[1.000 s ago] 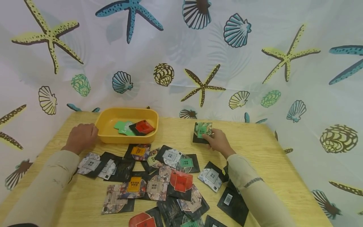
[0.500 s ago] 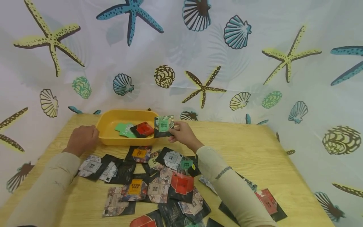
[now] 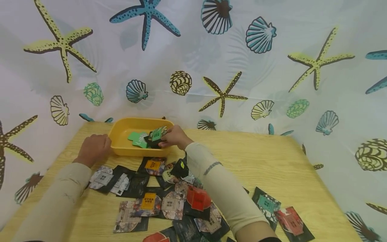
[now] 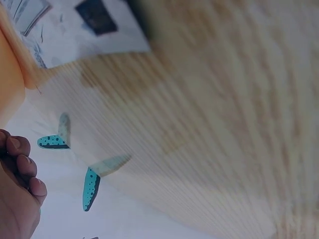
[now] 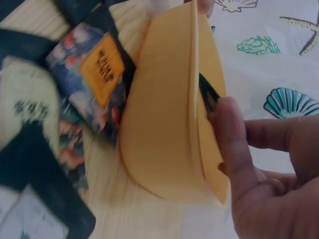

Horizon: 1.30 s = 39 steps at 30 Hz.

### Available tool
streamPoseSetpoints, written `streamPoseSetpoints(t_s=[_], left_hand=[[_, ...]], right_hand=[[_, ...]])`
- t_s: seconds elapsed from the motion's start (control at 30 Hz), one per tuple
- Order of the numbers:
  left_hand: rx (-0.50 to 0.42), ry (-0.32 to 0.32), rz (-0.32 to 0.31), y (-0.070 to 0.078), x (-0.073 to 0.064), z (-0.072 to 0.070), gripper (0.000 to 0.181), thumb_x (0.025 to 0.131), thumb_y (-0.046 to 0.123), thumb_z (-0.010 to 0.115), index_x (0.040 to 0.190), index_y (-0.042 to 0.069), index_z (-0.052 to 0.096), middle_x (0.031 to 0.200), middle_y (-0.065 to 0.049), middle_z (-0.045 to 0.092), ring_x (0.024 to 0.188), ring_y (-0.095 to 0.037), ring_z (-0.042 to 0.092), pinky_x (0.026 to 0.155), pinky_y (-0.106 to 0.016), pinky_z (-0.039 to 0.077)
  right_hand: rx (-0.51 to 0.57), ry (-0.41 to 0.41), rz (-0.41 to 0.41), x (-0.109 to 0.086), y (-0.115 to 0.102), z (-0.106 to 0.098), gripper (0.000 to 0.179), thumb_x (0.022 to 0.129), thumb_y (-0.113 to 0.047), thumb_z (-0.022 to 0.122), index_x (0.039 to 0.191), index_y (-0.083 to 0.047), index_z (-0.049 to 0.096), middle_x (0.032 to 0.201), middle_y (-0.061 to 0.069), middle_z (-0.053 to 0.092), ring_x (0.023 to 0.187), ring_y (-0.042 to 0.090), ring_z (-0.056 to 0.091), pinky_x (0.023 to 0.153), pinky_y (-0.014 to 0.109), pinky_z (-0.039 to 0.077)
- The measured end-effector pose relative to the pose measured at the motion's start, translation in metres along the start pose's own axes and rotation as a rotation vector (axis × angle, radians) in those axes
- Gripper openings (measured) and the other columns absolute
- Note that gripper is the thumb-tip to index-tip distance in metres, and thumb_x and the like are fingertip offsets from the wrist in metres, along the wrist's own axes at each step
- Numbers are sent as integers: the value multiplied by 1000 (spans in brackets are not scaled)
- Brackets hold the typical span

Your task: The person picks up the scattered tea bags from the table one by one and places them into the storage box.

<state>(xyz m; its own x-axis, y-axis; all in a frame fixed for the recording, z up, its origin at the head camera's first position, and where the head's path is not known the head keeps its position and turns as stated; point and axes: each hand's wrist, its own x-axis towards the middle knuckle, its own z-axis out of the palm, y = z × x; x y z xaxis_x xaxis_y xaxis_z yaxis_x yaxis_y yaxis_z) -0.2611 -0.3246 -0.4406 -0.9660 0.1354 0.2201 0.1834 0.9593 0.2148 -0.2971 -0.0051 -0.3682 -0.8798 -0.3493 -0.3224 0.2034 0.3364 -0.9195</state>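
Note:
In the head view, my right hand (image 3: 176, 137) pinches a dark sachet with a green label (image 3: 156, 134) inside the right end of a yellow bin (image 3: 130, 152). The right wrist view shows the thumb and fingers of my right hand (image 5: 269, 169) at the bin's rim, with only a dark strip of the sachet (image 5: 208, 92) visible. A green lettered card (image 3: 139, 139) lies in the bin. My left hand (image 3: 94, 148) is beside the bin's left end, and in the left wrist view its fingers are curled with nothing seen in them.
Many overlapping sachets lie before the bin, including one with an orange label (image 3: 148, 200) and a red one (image 3: 198, 200). Farther right lie a green-labelled sachet (image 3: 266, 203) and another red one (image 3: 291, 223). A shell-patterned cloth (image 3: 223, 111) hangs behind the table (image 3: 257, 158).
My right hand has carried the green-labelled sachet leftward from the table's back middle into the bin, covering the red sachet there. The left hand has stayed beside the bin.

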Motion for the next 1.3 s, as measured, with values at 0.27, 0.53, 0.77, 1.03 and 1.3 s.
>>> streamPoseSetpoints(t_s=[0.27,0.53,0.77,1.03,1.3], left_hand=[[7,37,25,3,1,3,41,100,19,27,66,7,47,58,-7,45,61,-27,48,63,-43,39],[24,37,8,2,4,-5,41,101,19,25,68,5,46,58,-8,44,62,-28,47,63,-43,39],[8,45,-3,1,2,-4,41,101,19,25,68,6,45,57,-7,43,57,-25,44,57,-37,35],[-26,16,-1,1,-1,2,42,101,19,24,67,6,45,55,-5,40,52,-22,41,53,-32,31],[-28,-7,-8,4,-1,1,41,100,19,24,69,6,46,58,-6,41,58,-24,43,60,-35,33]], right_hand=[[8,-50,0,-3,5,1,49,100,2,47,146,11,36,142,30,51,123,36,63,103,42,51],[-126,14,-173,-15,6,-18,44,96,-1,54,139,5,50,125,27,65,109,39,67,95,45,55],[-363,-54,-170,-29,16,-17,27,94,-6,59,119,3,64,110,24,69,91,37,70,80,39,59],[-765,100,-232,-37,37,17,11,90,-14,67,91,-12,57,82,1,62,66,12,52,62,24,41],[-1034,-21,-219,-38,49,45,24,86,-34,75,82,-14,62,68,-5,54,59,11,45,55,24,36]])
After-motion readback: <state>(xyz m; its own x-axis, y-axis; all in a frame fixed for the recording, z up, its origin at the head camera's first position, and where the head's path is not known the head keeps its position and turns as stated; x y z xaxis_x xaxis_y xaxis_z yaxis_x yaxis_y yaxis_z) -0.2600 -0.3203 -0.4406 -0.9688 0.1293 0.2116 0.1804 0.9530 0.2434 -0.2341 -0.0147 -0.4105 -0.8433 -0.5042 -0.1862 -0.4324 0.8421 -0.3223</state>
